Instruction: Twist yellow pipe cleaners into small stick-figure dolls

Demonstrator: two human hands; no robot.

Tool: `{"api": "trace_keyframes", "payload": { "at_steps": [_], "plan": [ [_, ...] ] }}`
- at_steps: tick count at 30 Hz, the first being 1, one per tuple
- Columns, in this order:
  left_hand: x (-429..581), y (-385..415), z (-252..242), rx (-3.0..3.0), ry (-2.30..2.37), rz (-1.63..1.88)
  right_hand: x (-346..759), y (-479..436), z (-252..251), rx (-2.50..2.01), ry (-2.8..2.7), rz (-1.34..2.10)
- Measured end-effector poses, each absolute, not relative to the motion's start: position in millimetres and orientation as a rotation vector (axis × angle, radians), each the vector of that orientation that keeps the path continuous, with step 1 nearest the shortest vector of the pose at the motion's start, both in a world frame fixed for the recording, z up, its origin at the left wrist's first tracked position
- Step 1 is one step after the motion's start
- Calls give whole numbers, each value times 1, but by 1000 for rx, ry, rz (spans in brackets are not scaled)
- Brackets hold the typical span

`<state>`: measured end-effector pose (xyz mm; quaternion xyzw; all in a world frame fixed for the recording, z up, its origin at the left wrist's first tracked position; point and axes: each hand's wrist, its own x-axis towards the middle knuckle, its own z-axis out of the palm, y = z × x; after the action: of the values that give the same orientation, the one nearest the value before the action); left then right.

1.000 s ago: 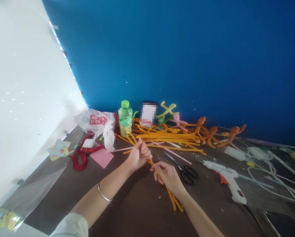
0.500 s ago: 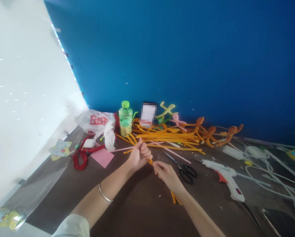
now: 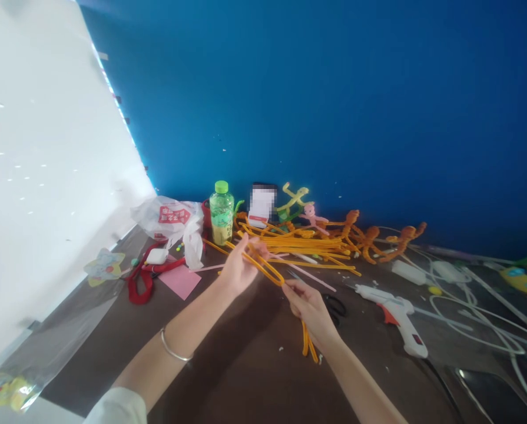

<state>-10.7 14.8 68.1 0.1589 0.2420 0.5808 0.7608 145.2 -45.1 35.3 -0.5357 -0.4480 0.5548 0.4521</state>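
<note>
Orange pipe cleaners, bent into a long narrow loop, stretch between my two hands above the table. My left hand has its thumb raised and its fingers loosely curled around the loop's far part. The near end of the loop is pinched by my right hand, between thumb and forefinger. Loose orange ends hang below the right palm. Behind the hands lies a pile of orange pipe cleaners. Black-handled scissors sit partly hidden behind the right hand.
To the right are a white glue gun, tangled cables and a dark phone-like slab. A bottle, plastic bag, pink paper and red strap stand left. Orange figures line the blue wall.
My hands have moved apart, and the left fist has loosened. A longer loop of orange pipe cleaner now shows between them. The right hand covers more of the scissors.
</note>
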Motion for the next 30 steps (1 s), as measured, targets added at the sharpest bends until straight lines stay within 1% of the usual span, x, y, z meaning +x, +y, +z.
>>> {"api": "trace_keyframes", "payload": {
  "at_steps": [2,4,6,7,8,10,12,14,17,20,24,30],
  "plan": [
    [-26,15,81,560,751,1427,149,-44,34,-1313,-1039,1363],
    [-40,7,92,940,987,1666,152,-42,34,-1300,-991,1370],
    [-47,-7,99,1503,1248,1870,152,-42,36,-1292,-979,1382],
    [-46,-15,101,1851,1307,1872,151,-43,37,-1288,-988,1392],
    [-44,-23,101,2234,1274,1762,149,-44,39,-1282,-1003,1405],
    [-34,-34,98,2835,1078,1203,145,-46,42,-1264,-1033,1431],
    [-24,-38,90,3090,999,801,141,-47,44,-1247,-1055,1451],
    [-20,-35,80,3171,971,584,139,-49,46,-1247,-1077,1461],
    [-25,-28,69,3088,1048,462,138,-50,50,-1269,-1144,1433],
    [-36,-23,67,3004,1033,446,140,-49,56,-1326,-1330,1272],
    [-46,-17,73,3098,890,415,142,-44,64,-1346,-1561,1023],
    [-53,-7,81,3232,699,520,144,-36,70,-1333,-1762,886]
  ]
}}
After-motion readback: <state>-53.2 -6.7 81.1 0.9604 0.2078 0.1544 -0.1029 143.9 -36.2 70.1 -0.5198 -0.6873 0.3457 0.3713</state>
